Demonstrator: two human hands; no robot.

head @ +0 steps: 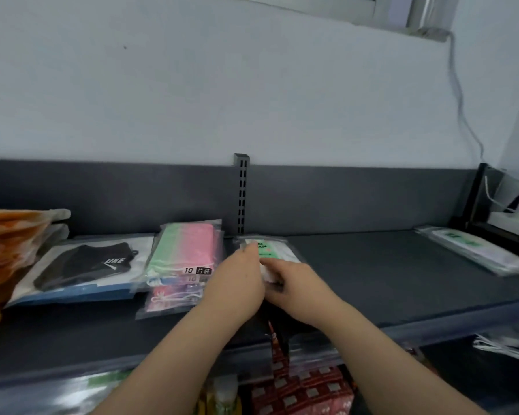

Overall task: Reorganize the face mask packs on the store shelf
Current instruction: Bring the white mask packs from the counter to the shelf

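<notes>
Lighting: soft, even, cool daylight tone; no hard shadows. The pale wall (252,85) reads brightest, shading slightly darker toward the left edge. A window frame (357,10) at top right suggests light from above right.
Shadows: faint, diffuse under both forearms on the dark shelf (372,265); deeper gloom on the lower shelf level.
Glare: mild sheen on clear plastic wrappers, strongest on the pink-green pack (189,244) and along the shelf's front lip.
Sharpness: generally soft. Motion blur on the hands and on the white pack at far right (474,250); bottom foreground out of focus.
Distortion: wide-angle bowing; shelf edges curve downward toward both sides.
</notes>
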